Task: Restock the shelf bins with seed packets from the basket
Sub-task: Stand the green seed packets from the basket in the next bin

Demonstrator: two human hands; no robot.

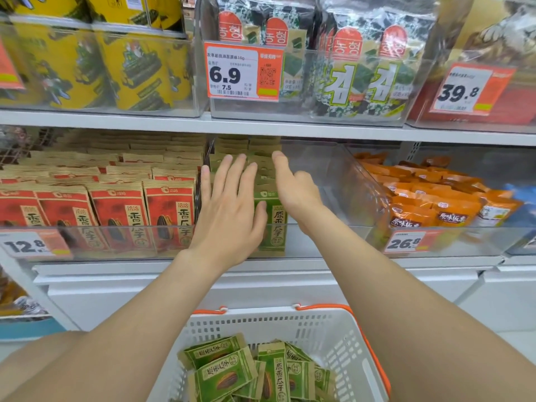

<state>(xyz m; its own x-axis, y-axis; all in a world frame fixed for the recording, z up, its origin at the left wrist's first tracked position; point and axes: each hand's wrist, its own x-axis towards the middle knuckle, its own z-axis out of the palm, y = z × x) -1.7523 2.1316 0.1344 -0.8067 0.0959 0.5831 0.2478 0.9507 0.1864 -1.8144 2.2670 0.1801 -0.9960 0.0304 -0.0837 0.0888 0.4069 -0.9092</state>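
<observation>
Both arms are stretched into the middle shelf. The left hand [229,210] has its fingers straight and fanned apart, and it lies flat over the front of the green sunflower seed packets [272,219] standing in the clear bin [333,181]. Its thumb lies across the face of the front packet. It isn't gripping anything.

The right hand [293,187] is just at 3 o'clock of that row, edge-on, with 1 digit pointing toward the back of the shelf. The rest of its fingers are tucked out of sight, so I can't tell if it's open or closed. It's right against the side of the stack.

The green packets only fill the left part of the bin. The stretch at 3 o'clock of them shows just bare clear plastic.

More of the same green packets [226,369] lie jumbled in the white basket [333,338] with the orange handle, down at 6 o'clock between the forearms.

At 9 o'clock of the green row there's a packed bin of red seed packets [121,216] with a 12.8 price tag [26,245]. At 3 o'clock there are orange snack bags [420,204] with a 26.8 tag [406,242].

Up at 12 o'clock, seaweed packs [362,76] sit behind a 6.9 tag [243,71]. Yellow packs [72,68] are at 10 o'clock.
</observation>
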